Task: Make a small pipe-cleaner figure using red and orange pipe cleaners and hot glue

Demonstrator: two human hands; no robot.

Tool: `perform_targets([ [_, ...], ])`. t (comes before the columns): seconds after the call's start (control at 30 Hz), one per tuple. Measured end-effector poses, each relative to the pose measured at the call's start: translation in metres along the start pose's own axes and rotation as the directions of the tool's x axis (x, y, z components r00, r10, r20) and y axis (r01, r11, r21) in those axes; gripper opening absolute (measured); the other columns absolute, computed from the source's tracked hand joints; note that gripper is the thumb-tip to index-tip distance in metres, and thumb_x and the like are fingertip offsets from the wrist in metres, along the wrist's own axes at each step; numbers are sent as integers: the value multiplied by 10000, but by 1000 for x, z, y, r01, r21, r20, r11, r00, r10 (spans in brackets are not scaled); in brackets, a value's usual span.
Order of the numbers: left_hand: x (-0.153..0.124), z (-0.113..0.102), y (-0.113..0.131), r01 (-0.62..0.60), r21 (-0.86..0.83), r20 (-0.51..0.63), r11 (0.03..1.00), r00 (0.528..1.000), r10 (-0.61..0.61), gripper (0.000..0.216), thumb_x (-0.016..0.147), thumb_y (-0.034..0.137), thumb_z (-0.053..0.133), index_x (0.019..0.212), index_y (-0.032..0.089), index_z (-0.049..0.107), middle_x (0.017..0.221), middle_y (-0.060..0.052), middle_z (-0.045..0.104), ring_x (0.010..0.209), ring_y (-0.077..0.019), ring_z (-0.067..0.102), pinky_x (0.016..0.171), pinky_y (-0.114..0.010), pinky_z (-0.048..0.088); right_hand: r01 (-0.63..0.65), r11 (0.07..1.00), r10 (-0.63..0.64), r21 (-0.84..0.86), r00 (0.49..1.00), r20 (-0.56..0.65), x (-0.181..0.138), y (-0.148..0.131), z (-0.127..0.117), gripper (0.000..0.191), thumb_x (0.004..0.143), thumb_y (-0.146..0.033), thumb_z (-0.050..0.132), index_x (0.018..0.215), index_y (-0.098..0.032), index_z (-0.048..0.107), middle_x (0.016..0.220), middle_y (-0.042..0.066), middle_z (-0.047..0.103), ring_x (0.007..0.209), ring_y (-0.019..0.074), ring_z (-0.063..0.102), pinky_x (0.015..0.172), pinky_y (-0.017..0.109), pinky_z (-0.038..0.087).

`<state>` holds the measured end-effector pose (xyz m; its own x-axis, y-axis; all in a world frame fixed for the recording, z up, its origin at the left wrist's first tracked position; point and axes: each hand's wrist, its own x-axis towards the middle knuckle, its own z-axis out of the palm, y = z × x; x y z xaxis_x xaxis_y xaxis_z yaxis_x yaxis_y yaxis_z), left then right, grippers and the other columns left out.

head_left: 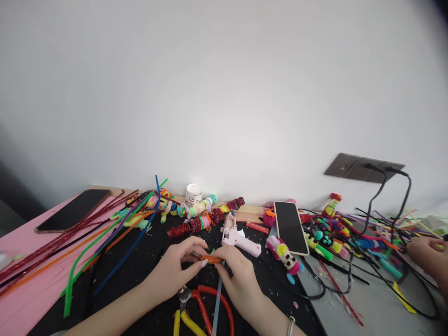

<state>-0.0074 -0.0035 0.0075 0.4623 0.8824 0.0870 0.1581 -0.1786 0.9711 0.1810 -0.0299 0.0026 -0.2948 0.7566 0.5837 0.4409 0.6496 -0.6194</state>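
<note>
Between the fingertips of both hands is a small orange pipe cleaner piece (211, 259), bunched up short. My left hand (180, 263) pinches its left end with thumb and forefinger. From the other side, my right hand (240, 275) grips the right end, its fingers partly covering it. Just beyond the hands lies a pale pink glue gun (241, 240). Below them are a red-handled cutting tool (203, 303), yellow handles (191, 322) of a tool cut off by the frame edge, and a translucent glue stick (217, 303).
Long pipe cleaners (105, 238) fan out at left over a pink sheet (24, 298), near a dark phone (73, 212). A paper cup (192, 194) stands by the wall. At right are a white-edged phone (291, 227), pipe cleaner figures (285, 259), cables (371, 200) and another person's hand (425, 254).
</note>
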Motion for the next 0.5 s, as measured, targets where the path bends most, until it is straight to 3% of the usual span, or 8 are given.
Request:
perform_targets([
  [0.5, -1, 3, 3, -30, 17, -2, 999, 1000, 30, 208, 775, 156, 582, 971, 199, 525, 781, 8, 684, 746, -150, 657, 746, -272, 532, 37, 999, -37, -19, 999, -11, -1, -2, 1, 194, 927, -116, 475, 992, -206, 634, 878, 51, 676, 813, 173, 639, 721, 279, 546],
])
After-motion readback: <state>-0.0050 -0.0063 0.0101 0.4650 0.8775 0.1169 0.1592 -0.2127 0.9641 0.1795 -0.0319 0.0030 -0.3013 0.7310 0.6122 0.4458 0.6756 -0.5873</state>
